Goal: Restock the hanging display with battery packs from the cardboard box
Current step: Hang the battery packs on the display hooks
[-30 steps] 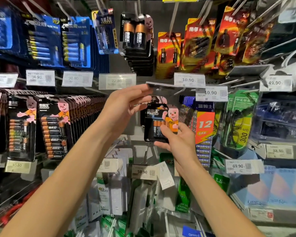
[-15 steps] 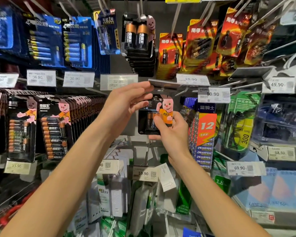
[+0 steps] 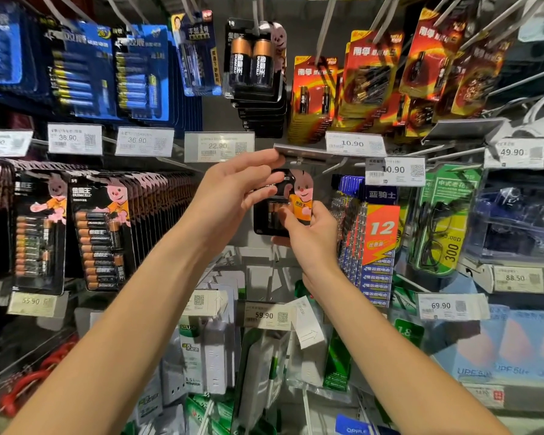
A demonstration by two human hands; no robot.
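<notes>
A black battery pack (image 3: 297, 199) showing a pink rabbit in an orange shirt is held upright just below the grey label plate (image 3: 314, 153). Its long axis is vertical, and 2 copper-topped cells stand on end. Its lower edge is pinched by the right hand (image 3: 311, 240). Its top is pinched by the left hand (image 3: 233, 193), forefinger touching the plate. "DURACELL" is read on the large pack (image 3: 252, 67) above the plate, and "22.90" on the price tag (image 3: 219, 146) to its left.

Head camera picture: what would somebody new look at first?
Two hands in the middle: the right hand holds a battery pack with a pink bunny, the left hand touches the grey tag plate above it. Around them hang blue packs upper left and red packs upper right.
</notes>
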